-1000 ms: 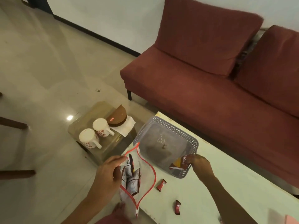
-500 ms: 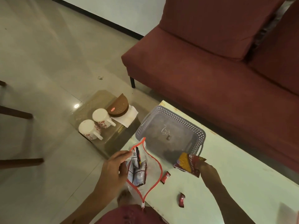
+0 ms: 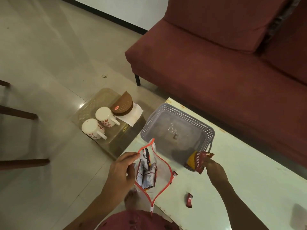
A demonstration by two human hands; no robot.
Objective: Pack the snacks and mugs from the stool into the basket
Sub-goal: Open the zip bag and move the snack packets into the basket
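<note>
The left hand [image 3: 120,170] pinches the rim of an open pouch [image 3: 153,170] of sachets while the right hand [image 3: 213,168] grips a red packet [image 3: 198,161] at the near corner of the basket [image 3: 177,130] on the worktop [image 3: 240,171], the two mugs [image 3: 98,124] standing on the stool [image 3: 116,135] beside it.

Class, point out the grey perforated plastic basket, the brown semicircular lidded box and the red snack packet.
Grey perforated plastic basket [image 3: 196,117]: head view, far rim.
Brown semicircular lidded box [image 3: 123,104]: head view, lid.
Red snack packet [image 3: 198,161]: head view, printed face.

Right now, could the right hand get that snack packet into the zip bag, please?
Probably yes: the right hand pinches the snack packet, and the left hand holds the zip bag open, nothing between.
</note>
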